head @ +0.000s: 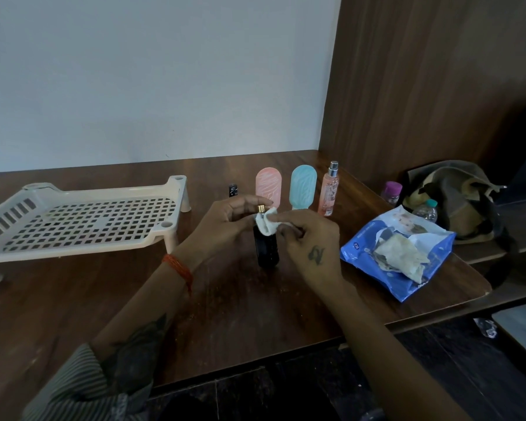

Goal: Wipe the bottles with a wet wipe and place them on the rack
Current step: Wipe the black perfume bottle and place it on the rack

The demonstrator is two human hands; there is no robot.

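Striped sleeve down at 7 o'clock, closest to the lens, tattooed forearm coming out of it. Then biggest to smallest: brown wooden table filling the middle, with a cream plastic rack standing at 9 o'clock on stubby legs, nothing on its grid. Blue wipe pack at 3 o'clock, torn open, crumpled wipe poking out. Olive bag past it at 2 o'clock, on a lower ledge.

Dead centre: dark bottle standing upright on the table. Left hand curled round its neck, fingertips by the gold collar, red thread on the wrist. Right hand pinching a white wipe against the bottle's shoulder, small tattoo on the back.

Row behind at 12 o'clock, all upright: pink bottle, teal bottle just beside it, slim pink spray next along. Tiny black bottle left of the pink one. Purple-capped jar and green-capped bottle near the bag, partly hidden.
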